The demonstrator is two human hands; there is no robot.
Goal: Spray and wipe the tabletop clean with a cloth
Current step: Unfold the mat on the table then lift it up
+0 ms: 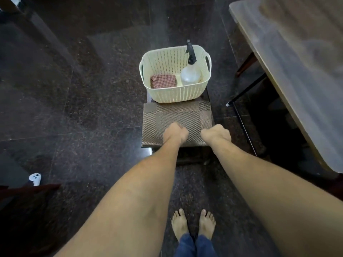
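Hands: both arms reach forward and down over a low stool; the left hand (175, 133) and the right hand (216, 134) are curled into loose fists, each grip closed on nothing, hovering side by side just above the folded brown mat.
Mat: a brown woven mat (177, 117) lies folded on the near part of the stool, its far edge meeting the basket.
Basket: a cream slatted plastic basket (172, 93) with side handles stands on the far part of the stool, beyond the hands.
Cloth: a red-and-white checked cloth (163, 81) lies folded in the left of the basket, on its bottom.
Spray bottle: a clear spray bottle (190, 75) with a black trigger head stands in the right of the basket, leaning against the far right wall, apart from the cloth.
Surface: the tabletop (297, 75), pale and hazy with smears, runs along the right side of the scene, well apart from the basket; its dark legs show beneath it.
Floor: dark speckled stone floor (83, 89) all around; bare feet (193, 224) and blue trouser hems stand at the near edge.
Left edge: a small white controller-like object (35, 179) lies near the left, too small to identify.
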